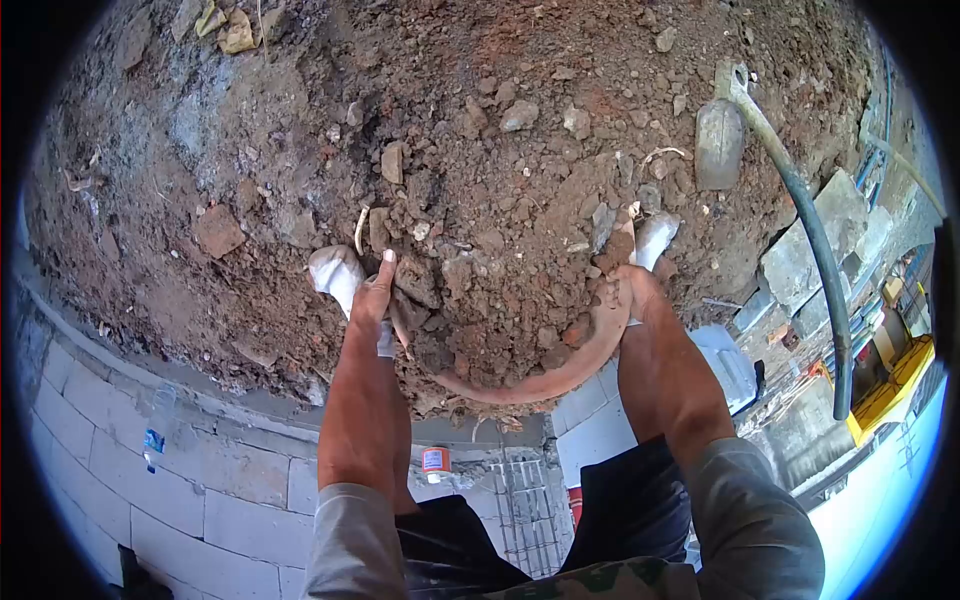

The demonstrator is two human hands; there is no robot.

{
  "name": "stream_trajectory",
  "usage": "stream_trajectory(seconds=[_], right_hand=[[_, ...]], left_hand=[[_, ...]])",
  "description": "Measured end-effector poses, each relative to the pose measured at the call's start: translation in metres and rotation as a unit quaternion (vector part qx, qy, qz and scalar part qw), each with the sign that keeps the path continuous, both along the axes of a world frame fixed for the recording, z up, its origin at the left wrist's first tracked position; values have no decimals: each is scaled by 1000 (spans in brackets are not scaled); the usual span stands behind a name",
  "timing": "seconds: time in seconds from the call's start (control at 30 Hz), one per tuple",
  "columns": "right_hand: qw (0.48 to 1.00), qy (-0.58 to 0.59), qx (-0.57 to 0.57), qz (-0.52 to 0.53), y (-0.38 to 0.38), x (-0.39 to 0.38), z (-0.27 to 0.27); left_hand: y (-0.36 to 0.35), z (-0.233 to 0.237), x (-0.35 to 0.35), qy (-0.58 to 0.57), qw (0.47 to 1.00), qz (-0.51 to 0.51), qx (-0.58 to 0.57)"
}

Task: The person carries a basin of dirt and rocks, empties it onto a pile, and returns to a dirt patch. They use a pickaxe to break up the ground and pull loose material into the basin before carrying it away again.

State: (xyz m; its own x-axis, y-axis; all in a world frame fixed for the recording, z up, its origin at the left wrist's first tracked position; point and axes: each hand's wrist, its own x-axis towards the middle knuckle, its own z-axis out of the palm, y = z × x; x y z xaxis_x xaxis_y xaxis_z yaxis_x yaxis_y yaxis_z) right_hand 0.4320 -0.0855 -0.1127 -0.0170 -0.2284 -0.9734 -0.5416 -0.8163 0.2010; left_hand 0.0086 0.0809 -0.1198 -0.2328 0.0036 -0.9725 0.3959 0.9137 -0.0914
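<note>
A round, shallow basin [560, 380] filled with dirt and stones lies on the soil in front of my feet; only its near, dusty pinkish rim shows, and the far side blends into the earth. My left hand [373, 293] grips the rim on the left, thumb up on the edge, other fingers hidden. On the right, my right hand [638, 287] is closed round the rim, its fingers partly hidden. Broken lumps of earth [415, 283] sit right beside my left thumb.
A hoe [720, 145] with a long dark handle lies at the right. My white-covered feet [337, 272] stand in the loose soil [520, 200]. Behind are a grey block wall [240, 520], a plastic bottle [155, 440], a red-labelled container [436, 461], concrete slabs [815, 240] and something yellow [895, 390].
</note>
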Motion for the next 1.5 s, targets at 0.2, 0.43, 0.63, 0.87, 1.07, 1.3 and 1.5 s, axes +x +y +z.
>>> stream_trajectory(seconds=[0.2,0.43,0.63,0.87,1.07,1.3,1.5], right_hand=[[991,-121,26,51,17,-15,-1],[955,-272,58,108,22,-60,33],[946,-268,139,120,79,-56,80],[897,-259,300,197,218,-50,256],[740,-371,380,413,308,-89,556],[611,-509,385,468,335,-170,764],[567,-570,391,448,374,-205,728]], left_hand=[[-34,-38,-7,-156,957,243,-21],[-51,8,16,-130,973,185,40],[-18,72,33,-166,937,277,130],[55,222,32,-224,890,317,238],[105,513,-16,-356,815,396,228],[117,669,-99,-499,774,318,228],[162,666,-139,-413,815,274,299]])
